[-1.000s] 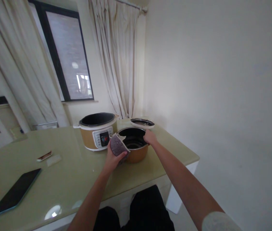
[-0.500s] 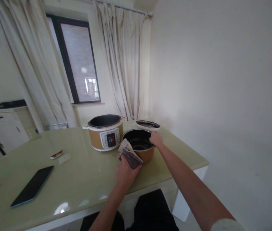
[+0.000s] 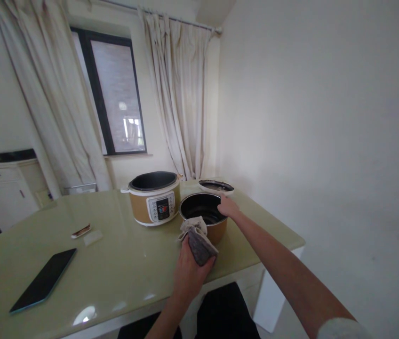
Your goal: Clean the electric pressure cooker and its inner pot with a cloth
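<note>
My left hand [image 3: 189,275] is closed on a grey cloth [image 3: 197,240] and presses it against the near outer wall of a gold inner pot [image 3: 204,217] with a black inside. On the pot's far right rim my right hand [image 3: 228,206] is closed, gripping the edge. The pot stands on a pale green glass-topped table [image 3: 115,263]. Just left of the pot sits the cooker body [image 3: 153,197], gold with a white control panel, open at the top.
The cooker's lid [image 3: 216,186] lies upside down behind the pot. A dark tablet [image 3: 43,280] and a small flat packet [image 3: 82,230] lie on the table's left part. The table's right edge [image 3: 291,235] is near a bare wall. Curtains and a window stand behind.
My left hand has drawn the cloth from the pot's rim down its near outer side, toward me. My right hand has stayed on the rim. The view has shifted slightly.
</note>
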The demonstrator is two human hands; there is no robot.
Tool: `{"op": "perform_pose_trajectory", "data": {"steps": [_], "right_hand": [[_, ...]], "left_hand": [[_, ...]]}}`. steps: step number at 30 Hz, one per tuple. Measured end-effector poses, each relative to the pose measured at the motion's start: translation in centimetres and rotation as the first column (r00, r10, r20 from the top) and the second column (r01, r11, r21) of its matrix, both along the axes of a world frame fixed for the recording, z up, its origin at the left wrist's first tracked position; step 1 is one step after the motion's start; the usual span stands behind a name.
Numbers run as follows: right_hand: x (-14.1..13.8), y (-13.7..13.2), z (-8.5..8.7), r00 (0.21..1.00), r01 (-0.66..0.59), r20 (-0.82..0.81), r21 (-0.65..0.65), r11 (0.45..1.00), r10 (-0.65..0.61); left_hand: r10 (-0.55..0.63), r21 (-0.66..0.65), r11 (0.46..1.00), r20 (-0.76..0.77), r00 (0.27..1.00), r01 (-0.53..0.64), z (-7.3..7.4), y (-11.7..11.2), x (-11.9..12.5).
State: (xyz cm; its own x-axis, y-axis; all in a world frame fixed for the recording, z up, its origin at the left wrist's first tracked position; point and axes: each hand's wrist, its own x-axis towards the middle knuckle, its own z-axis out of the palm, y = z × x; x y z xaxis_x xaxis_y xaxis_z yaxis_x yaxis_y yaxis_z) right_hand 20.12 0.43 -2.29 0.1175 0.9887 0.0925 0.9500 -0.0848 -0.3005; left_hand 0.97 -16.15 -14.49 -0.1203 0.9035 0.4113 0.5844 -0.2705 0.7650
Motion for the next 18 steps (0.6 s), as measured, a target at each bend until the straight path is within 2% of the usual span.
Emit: {"op": "perform_pose_trajectory", "data": {"steps": [3,6,10,12,14,16,18], "right_hand": [[0.7,-0.2,0.1,0.986,-0.166,0.0,0.06,0.984,0.166],[1.7,-1.4,0.1,0.944,-0.329,0.023,0.062,0.942,0.328],[2.4,-4.6,0.3,0.812,-0.577,0.129,0.039,0.815,0.569],[2.0,-6.6,0.6,0.778,-0.609,0.178,-0.017,0.793,0.602],[1.0,-8.3,0.8,0.784,-0.584,0.215,-0.061,0.81,0.582],[-0.5,-9.6,1.0,0.792,-0.566,0.236,-0.06,0.822,0.563],[-2.3,-10.4,0.8,0.807,-0.552,0.248,-0.009,0.834,0.537]], "left_hand": [[0.035,0.069,0.997,0.085,0.996,-0.041,-0.2,0.8,-0.8],[0.077,0.112,0.99,0.099,0.992,-0.088,0.1,1.9,-1.4],[0.027,0.126,0.991,0.192,0.981,-0.052,0.7,4.6,-2.1],[0.005,0.107,0.994,0.266,0.964,-0.035,0.9,6.2,-2.6],[0.004,0.067,0.997,0.327,0.945,-0.027,1.1,7.5,-2.8],[0.02,0.037,0.999,0.368,0.93,-0.036,1.1,7.9,-2.5],[0.056,0.05,0.995,0.372,0.926,-0.081,0.9,7.4,-1.5]]}}
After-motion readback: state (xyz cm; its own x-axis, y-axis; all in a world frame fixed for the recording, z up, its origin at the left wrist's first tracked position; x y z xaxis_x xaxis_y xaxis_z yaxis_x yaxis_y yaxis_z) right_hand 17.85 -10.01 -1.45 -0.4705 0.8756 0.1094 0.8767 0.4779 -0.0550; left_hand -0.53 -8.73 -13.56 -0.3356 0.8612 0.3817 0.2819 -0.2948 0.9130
